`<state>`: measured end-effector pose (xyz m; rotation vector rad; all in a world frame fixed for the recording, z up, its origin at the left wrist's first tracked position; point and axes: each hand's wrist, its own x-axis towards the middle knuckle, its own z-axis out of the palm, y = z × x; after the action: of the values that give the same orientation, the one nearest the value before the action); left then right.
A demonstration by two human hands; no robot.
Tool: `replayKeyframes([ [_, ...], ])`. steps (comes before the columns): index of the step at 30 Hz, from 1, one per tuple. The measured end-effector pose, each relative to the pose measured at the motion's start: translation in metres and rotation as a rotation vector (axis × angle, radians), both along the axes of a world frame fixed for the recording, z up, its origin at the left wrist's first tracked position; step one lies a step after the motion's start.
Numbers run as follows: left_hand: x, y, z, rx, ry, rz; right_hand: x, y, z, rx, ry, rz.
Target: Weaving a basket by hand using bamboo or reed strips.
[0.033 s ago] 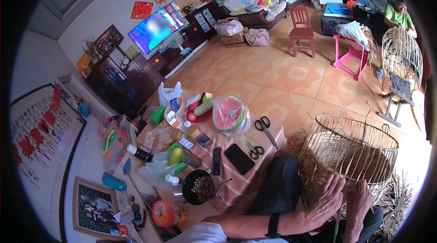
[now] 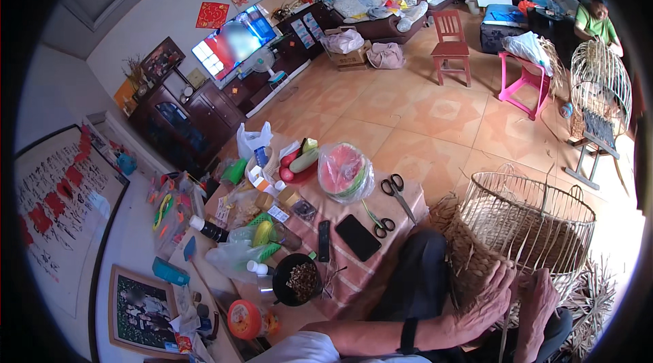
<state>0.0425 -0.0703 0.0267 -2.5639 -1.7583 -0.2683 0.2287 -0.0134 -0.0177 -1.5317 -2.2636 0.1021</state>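
Observation:
A half-woven straw basket (image 2: 476,247) leans by my knees at the lower right, with a braided lower wall and bare upright ribs under a round rim. My left hand (image 2: 487,297) is closed at the basket's near side, its fingers bent over the weave. Close beside it, my right hand (image 2: 535,312) is also closed at the same edge; what its fingertips hold is hidden. Thin straw strips stand up between the hands, and one hangs below them. Loose straw (image 2: 595,305) lies to the right of the basket.
At my left, a cloth-covered table (image 2: 401,210) bears large scissors (image 2: 398,196), small scissors (image 2: 383,228), a phone (image 2: 358,237), a wrapped watermelon (image 2: 343,176) and a black pan (image 2: 297,280). A person (image 2: 598,26) sits at the far right behind another basket frame (image 2: 602,77).
The picture on the television differs. My hands and the basket look almost unmoved.

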Motion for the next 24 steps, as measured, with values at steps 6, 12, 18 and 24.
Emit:
replayKeyframes([
  [6, -0.017, -0.002, -0.007, 0.158, -0.096, -0.204, 0.008, -0.005, 0.009, -0.223, 0.045, -0.045],
  [12, -0.04, 0.012, -0.018, 0.116, -0.253, -0.384, 0.017, -0.013, 0.006, 0.017, 0.142, 0.043],
  [18, -0.037, 0.029, -0.025, 0.262, -0.374, -0.479, 0.018, -0.009, 0.014, -0.074, 0.054, 0.058],
  [24, -0.046, 0.027, -0.025, 0.158, -0.456, -0.509, 0.004, -0.012, 0.034, -0.053, 0.118, -0.096],
])
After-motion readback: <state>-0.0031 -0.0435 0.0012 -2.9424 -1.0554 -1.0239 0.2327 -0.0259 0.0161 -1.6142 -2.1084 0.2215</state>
